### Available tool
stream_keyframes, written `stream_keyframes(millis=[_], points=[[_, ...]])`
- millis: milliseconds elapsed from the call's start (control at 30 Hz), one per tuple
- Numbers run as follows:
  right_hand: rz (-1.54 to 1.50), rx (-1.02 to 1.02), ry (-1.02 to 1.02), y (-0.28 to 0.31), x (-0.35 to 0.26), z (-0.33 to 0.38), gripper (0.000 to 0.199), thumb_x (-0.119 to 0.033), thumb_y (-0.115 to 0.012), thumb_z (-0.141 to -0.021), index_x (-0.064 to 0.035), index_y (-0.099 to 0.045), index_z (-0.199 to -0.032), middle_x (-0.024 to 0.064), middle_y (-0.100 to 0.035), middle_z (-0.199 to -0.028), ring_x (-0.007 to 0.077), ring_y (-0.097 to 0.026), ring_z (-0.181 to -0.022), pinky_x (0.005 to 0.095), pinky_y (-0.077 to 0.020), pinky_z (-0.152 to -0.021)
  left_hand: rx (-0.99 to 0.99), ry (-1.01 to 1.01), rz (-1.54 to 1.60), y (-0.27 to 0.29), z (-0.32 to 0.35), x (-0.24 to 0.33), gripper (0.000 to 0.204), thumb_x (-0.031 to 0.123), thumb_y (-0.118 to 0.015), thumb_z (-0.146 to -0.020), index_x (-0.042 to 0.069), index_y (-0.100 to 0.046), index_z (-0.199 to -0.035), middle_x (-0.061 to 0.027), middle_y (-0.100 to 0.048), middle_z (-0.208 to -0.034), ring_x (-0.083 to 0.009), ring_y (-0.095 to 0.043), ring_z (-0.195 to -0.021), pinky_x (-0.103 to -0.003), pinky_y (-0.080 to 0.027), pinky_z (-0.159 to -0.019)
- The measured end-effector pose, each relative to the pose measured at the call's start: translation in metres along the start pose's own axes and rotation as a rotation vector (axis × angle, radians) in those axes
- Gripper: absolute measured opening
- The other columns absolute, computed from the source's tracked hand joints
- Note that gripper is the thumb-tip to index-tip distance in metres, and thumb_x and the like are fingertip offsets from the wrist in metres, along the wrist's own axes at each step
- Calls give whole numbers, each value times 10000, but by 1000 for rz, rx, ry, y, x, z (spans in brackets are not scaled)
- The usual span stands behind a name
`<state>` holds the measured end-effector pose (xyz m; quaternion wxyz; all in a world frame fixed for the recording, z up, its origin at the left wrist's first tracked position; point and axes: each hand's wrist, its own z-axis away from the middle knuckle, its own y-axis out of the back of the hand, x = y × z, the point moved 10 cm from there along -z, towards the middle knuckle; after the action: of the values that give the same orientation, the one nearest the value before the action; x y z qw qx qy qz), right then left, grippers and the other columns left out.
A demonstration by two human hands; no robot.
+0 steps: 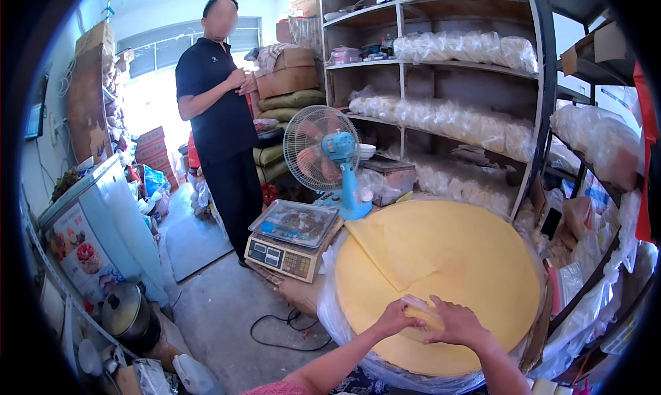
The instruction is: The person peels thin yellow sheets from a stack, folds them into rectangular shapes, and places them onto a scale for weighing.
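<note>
A large round stack of thin yellow sheets (475, 257) lies in front of me, with clear plastic around its edge. Part of the top sheet is folded over toward the middle. Above its near side, my left hand (396, 318) and my right hand (460, 323) hold a small yellow bundle (425, 315) between them. The bundle looks folded and seems to have clear plastic on it. My left fingers close on its left side, while my right thumb and fingers curve around its right side.
A digital scale (284, 247) and a blue fan (337, 147) stand left of the stack. Behind are shelves (468, 71) of plastic-wrapped bundles. A person (213, 106) in dark clothes stands at the back left. A black cable (279, 319) lies on the floor; a lidded pot (127, 312) sits lower left.
</note>
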<state>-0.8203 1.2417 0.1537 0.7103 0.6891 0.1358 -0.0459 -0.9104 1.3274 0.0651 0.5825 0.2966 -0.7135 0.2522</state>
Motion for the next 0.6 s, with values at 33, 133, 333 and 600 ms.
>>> stream_keyframes(millis=[33,133,333,600], points=[[10,-45,-46,-6,3,1,1018,-522,-832,-629,-75,-387,-1429,207,-590,-1246,366,-586,-1130,448,-452,-966,9,9,-24,1,0,1,478,57,-814,-740,-4,-585,-1155,-78,-656,-1052,-156,-636,-962,-295,-528,-857],[86,67,-33,-9,9,-1,816,-466,-811,-678,-77,-472,-1310,188,-626,-1118,370,-627,-1016,475,-494,-857,36,-80,-53,4,-3,-2,464,65,-820,-737,-1,-596,-1137,-74,-670,-1022,-153,-634,-971,-295,-531,-840],[91,49,-43,-24,21,-7,520,-398,-768,-738,-65,-553,-1076,167,-662,-991,346,-661,-923,461,-511,-785,12,-16,-100,4,-4,-4,449,74,-829,-722,5,-615,-1111,-78,-676,-1012,-164,-643,-956,-303,-524,-853],[124,86,-22,-30,16,-5,493,-384,-769,-735,-69,-557,-1049,151,-673,-953,348,-675,-841,465,-518,-737,62,-34,-204,6,8,11,456,86,-836,-706,7,-622,-1101,-74,-683,-1016,-165,-653,-943,-303,-537,-838]])
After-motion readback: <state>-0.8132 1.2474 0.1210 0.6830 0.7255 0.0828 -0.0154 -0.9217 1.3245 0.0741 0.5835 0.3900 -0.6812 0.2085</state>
